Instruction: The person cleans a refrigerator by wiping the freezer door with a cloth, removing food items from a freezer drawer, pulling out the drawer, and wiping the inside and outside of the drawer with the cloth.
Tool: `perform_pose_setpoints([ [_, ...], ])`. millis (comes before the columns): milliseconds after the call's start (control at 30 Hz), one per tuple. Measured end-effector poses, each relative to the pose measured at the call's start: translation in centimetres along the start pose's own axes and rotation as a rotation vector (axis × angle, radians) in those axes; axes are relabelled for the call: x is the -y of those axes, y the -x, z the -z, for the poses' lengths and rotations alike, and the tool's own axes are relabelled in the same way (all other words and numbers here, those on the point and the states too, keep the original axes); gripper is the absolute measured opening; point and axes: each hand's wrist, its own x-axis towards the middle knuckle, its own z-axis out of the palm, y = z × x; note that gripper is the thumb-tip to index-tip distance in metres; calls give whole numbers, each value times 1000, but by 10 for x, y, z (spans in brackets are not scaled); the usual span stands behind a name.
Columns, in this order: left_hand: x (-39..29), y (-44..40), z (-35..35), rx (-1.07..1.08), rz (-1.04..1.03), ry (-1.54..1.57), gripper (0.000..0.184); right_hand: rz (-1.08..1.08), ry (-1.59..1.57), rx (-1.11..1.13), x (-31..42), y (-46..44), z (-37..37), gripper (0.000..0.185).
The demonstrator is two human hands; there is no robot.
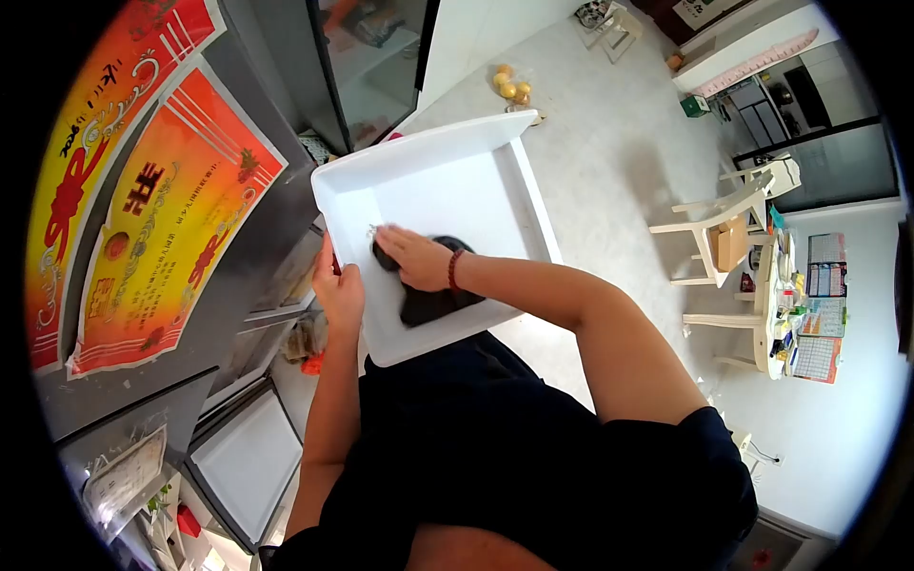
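Observation:
A white, shallow plastic fridge drawer [457, 195] is held tilted in front of my body, its inside facing me. At its left edge my left hand [339, 290] grips the rim, thumb on the near side and fingers mostly hidden behind the wall. Inside it, my right hand [416, 259] presses a black cloth [433, 303] against the bottom, near the left wall. The fingers of that hand lie together over the cloth and are slightly blurred. Part of the cloth hangs toward the drawer's lower edge.
Close on my left is a grey fridge [190, 381] with red-and-yellow certificates [171, 219]; an open lower door or drawer [249, 466] stands below. Yellow fruit in a bag [512, 86] lies on the floor. White chairs [714, 228] and a cluttered table [766, 305] are on the right.

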Motion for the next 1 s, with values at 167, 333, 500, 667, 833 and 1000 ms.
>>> perform_pose_setpoints([
  [167, 7, 2, 7, -8, 34, -87, 65, -160, 292, -22, -38, 37, 56, 34],
  [333, -8, 1, 3, 42, 83, -62, 65, -827, -480, -857, -87, 24, 81, 34],
  [500, -12, 1, 3, 67, 60, -116, 66, -734, -672, -1016, -26, -55, 61, 33],
  [667, 8, -2, 4, 73, 47, -95, 65, -357, -636, -761, 23, -102, 41, 27],
  [833, -13, -2, -1, 59, 86, 12, 65, -812, -773, -953, -32, -56, 38, 28],
  [1000, -28, 1, -1, 42, 106, -5, 66, -1160, -1028, -1428, -100, -27, 40, 26],
])
